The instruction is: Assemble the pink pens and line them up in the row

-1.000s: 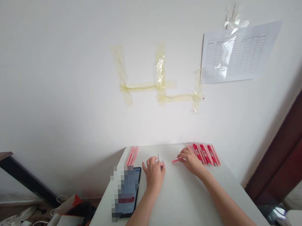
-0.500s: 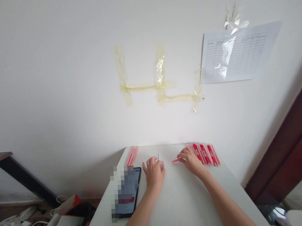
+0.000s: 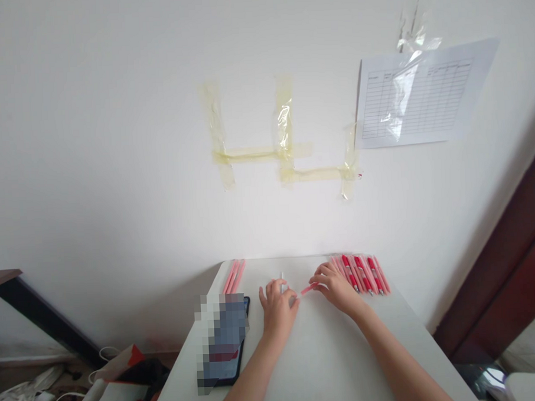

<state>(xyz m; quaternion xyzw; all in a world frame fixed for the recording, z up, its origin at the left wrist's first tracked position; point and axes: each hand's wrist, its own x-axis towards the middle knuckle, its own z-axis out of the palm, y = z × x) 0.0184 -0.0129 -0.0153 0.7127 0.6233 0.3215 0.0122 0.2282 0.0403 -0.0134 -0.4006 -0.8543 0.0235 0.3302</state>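
Note:
My right hand (image 3: 337, 289) is closed in a pinch on a slim pink pen barrel (image 3: 307, 290), which points left and slightly toward me. At its left end, the barrel comes up to the fingertips of my left hand (image 3: 277, 306). The thumb and forefinger of that hand are drawn together around a small pale piece, too small to make out. A thin white stick (image 3: 282, 275), like a pen refill, shows just beyond the left fingers, its near part hidden by them. Just right of my right hand lies a row of pink and red pens (image 3: 363, 275).
Several pink pens (image 3: 234, 277) lie at the table's far left corner. A phone (image 3: 229, 344), partly blurred out, rests by the left edge of the white table (image 3: 328, 363). The wall behind carries yellowish tape (image 3: 252, 155) and a printed sheet (image 3: 416, 99).
My left hand has moved slightly right, toward the right hand. The pink barrel in my right hand has shifted a little left, and its end now meets the left fingertips.

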